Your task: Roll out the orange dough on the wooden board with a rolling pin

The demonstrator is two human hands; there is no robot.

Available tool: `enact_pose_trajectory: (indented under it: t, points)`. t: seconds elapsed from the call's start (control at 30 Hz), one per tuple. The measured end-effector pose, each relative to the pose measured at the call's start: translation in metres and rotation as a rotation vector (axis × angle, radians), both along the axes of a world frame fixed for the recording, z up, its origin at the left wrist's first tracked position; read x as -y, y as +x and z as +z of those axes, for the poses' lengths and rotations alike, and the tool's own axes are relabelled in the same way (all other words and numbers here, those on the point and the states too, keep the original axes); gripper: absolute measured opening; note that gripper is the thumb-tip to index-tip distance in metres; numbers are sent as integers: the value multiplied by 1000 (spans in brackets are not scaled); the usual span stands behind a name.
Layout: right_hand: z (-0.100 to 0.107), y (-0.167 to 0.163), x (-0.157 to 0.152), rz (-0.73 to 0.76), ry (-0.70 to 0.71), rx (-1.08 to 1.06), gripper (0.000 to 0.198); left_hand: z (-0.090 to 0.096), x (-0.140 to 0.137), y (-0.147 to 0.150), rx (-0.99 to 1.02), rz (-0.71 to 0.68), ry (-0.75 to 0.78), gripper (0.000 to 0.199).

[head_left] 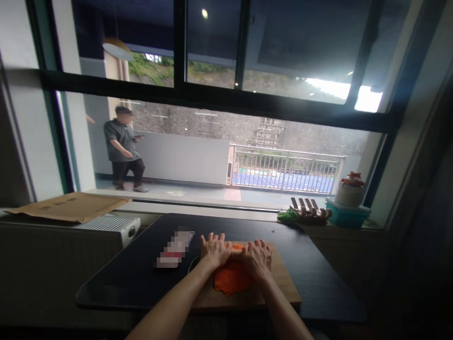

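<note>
Fingers point(211, 239) splayed, slightly bent — unclenched over a rolling pin point(236, 254).
Left hand point(214, 251) and right hand point(257, 257) reach far, forearms point(180, 295) converging, above orange dough point(233, 278) on a wooden board point(286, 286).

The sheet point(233, 279) is orange, the board point(283, 284) tan.

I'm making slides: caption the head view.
Left hand and right hand on a pale roller across an orange dough-like sheet, on a wooden board by a window.
</note>
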State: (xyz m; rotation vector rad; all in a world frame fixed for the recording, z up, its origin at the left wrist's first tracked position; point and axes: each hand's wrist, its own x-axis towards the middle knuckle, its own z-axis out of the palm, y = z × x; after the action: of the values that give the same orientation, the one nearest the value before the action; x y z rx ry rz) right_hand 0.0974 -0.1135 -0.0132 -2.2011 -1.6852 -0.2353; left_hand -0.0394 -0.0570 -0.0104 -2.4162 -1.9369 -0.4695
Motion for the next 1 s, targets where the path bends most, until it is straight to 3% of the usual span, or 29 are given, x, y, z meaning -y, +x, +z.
enact_pose_trajectory:
  t: [0.2, 0.67, 0.83, 1.0]
  points:
    - [-4, 1, -6, -14, 12, 40, 32, 0, -4, 0, 18, 13, -26, 57]
    - [4, 26, -84, -48, -168, -117, 37, 4, -74, 25, 49, 48, -157, 62]
    - [4, 23, -76, -39, -172, -121, 39, 5, -67, 22, 45, 41, -158, 59]
    - [5, 12, -45, -43, -98, -73, 35, 2, -43, 15, 46, 38, -102, 61]
